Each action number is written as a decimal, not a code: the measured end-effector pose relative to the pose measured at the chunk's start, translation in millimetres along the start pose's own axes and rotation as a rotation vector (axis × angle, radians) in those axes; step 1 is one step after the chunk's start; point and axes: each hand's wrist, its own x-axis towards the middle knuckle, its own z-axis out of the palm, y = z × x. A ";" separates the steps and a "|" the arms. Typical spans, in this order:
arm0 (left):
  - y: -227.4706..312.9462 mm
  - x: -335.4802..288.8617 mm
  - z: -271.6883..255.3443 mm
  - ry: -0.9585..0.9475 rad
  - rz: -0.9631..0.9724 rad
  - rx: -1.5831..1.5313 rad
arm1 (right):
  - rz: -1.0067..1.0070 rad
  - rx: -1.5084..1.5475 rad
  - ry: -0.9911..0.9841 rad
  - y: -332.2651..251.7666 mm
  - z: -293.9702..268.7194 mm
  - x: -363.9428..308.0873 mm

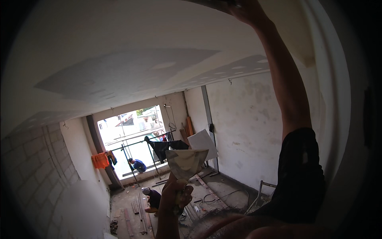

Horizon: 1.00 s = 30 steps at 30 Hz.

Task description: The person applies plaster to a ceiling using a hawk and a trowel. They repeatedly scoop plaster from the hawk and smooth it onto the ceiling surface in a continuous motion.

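In front of me my left hand (179, 193) is raised, its fingers wrapped round the handle of a wide putty knife (195, 169). The blade points up and carries pale putty (184, 157). My right arm stretches overhead, and my right hand (246, 11) is up at the ceiling (131, 32), closed round a dark flat tool (215, 4). The top of the picture cuts off most of that tool, so its kind does not show. Grey, partly smoothed patches (119, 71) mark the ceiling beside it.
Below, a person (153, 198) in dark clothes crouches by long boards (135, 211). Another person in blue (138, 165) is at the large window opening (131, 131). Clothes, one orange (101, 160), hang on metal rails. A white panel (203, 144) leans near the right wall (242, 127).
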 end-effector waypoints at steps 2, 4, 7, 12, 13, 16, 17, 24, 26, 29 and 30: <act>-0.6 1.1 -3.2 -0.018 -0.013 -0.014 | -0.003 -0.008 0.009 3.8 0.0 -2.4; -0.2 1.6 -0.8 -0.010 -0.004 0.002 | -0.006 -0.017 0.012 7.1 0.4 -4.7; -0.4 2.4 0.0 -0.008 0.005 0.014 | -0.011 -0.029 0.011 10.8 0.9 -7.8; -0.7 4.3 -0.2 -0.032 -0.006 0.005 | -0.006 -0.038 0.027 21.5 3.5 -13.6; -1.3 4.5 0.1 -0.035 -0.006 -0.010 | -0.003 -0.050 0.020 21.2 3.2 -14.0; -2.6 6.1 -1.3 -0.040 -0.015 -0.031 | 0.007 -0.072 0.002 20.7 1.1 -16.2; -2.7 6.8 -2.4 -0.042 -0.021 -0.034 | 0.011 -0.072 -0.003 21.9 -0.1 -17.5; -3.2 9.5 -4.1 -0.086 -0.018 -0.050 | 0.031 -0.050 -0.015 28.4 -3.3 -26.1; -3.1 9.7 -2.2 -0.070 -0.020 -0.051 | 0.041 -0.060 -0.013 32.7 -2.8 -30.3; -3.7 10.4 -6.2 -0.045 -0.038 -0.013 | 0.045 -0.066 -0.023 38.3 -6.5 -37.1; -4.2 10.7 -6.5 -0.045 -0.033 -0.013 | 0.045 -0.066 -0.029 39.8 -8.2 -38.9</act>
